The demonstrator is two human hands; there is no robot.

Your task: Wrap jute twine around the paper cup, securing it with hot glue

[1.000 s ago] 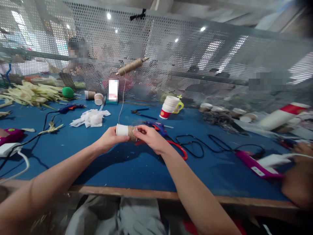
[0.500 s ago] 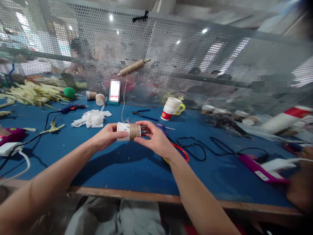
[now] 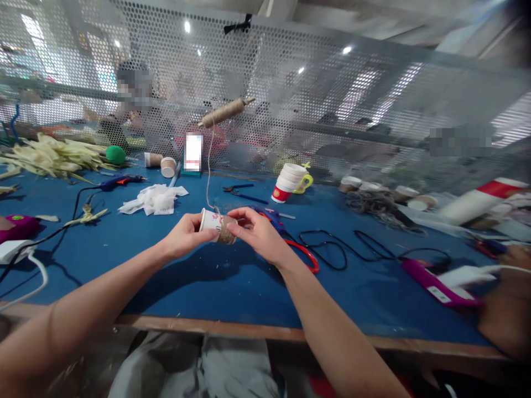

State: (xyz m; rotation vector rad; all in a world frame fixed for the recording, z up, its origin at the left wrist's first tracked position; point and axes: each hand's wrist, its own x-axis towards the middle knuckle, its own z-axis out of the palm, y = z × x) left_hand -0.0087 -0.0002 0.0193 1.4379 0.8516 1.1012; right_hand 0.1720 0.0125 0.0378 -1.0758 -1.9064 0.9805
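Held sideways above the blue table is a white paper cup (image 3: 210,220), its right part wrapped in brown twine (image 3: 226,230). My left hand (image 3: 186,235) grips the cup's left end, thumb across the front. With fingers and thumb, my right hand (image 3: 256,233) holds the wrapped end. A strand runs from the cup up to a twine spool (image 3: 224,113) on a stick at the perforated screen. Just behind my right hand lies a blue glue gun (image 3: 274,219), partly hidden, and a red scissor handle (image 3: 306,255) shows beside my wrist.
Stacked paper cups (image 3: 287,182) and pliers (image 3: 240,193) are at the back. White crumpled tissue (image 3: 155,200) lies left, near another glue gun (image 3: 120,182) and dried husks (image 3: 53,157). A purple power strip (image 3: 435,284) with black cable sits right, close to another person's arm (image 3: 508,304).
The cup has turned in my hands, so a different part of its print faces me. My right thumb has moved up onto the twine wrap, and the wrapped end tips slightly lower.
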